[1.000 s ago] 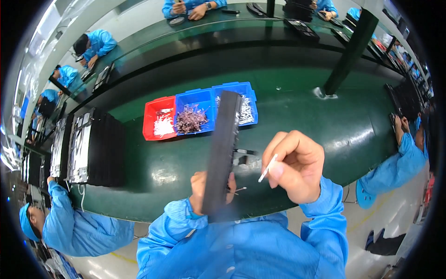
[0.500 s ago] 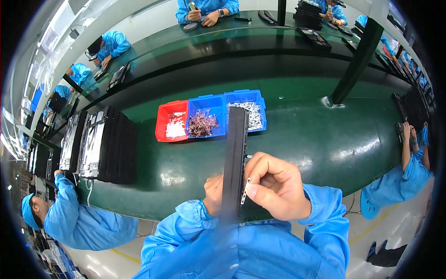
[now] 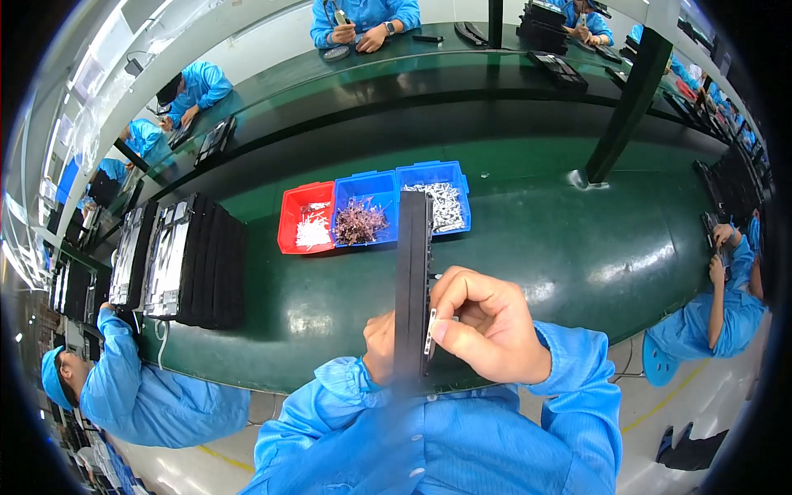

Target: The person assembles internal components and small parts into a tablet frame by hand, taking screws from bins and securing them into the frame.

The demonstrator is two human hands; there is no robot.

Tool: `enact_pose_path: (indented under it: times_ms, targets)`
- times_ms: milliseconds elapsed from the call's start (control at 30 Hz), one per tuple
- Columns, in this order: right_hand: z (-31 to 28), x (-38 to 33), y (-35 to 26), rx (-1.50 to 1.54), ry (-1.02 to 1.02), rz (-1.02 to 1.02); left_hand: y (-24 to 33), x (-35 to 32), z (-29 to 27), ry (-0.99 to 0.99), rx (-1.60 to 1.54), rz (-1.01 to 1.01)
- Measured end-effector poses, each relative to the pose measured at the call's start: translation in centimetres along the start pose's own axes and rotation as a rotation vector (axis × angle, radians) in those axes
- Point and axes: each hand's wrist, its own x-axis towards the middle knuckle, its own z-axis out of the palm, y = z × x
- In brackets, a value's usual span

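A long black flat panel [image 3: 412,280] stands on edge in front of me. My left hand [image 3: 379,346] is closed on its left side, with the fingertips partly hidden behind it. On the panel's other side, my right hand [image 3: 491,326] pinches a small, narrow, silver-white strip with holes [image 3: 431,332] between thumb and forefinger. That strip lies along the panel's right face, close against it; whether it touches cannot be made out. Small fittings line this right face.
Beyond the panel sit a red bin [image 3: 286,223] of white pieces and two blue bins [image 3: 365,177], one with copper-brown parts, one with silver pieces. Stacked black panels [image 3: 219,264] stand at left. A dark post [image 3: 631,107] rises at right. Several co-workers sit around the green bench [image 3: 528,247].
My right hand has shifted slightly left, bringing the strip closer to the panel's face and more upright. The panel has moved a little in view.
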Motion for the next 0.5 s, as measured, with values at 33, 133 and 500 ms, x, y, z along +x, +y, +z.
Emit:
enact_pose_path:
  times_ms: [33, 133, 500]
  targets:
    - [0.0, 0.0, 0.0, -0.001, 0.0, 0.0, 0.0, 0.0, 0.0, -0.003, 0.008, -0.01]
    - [0.2, 0.0, -0.1, -0.003, 0.007, 0.01, 0.1, -0.2, -0.1, -0.011, 0.007, -0.03]
    - [0.2, 0.0, -0.2, -0.022, 0.025, 0.014, -2.5, -5.1, 1.7, -0.048, -0.061, -0.299]
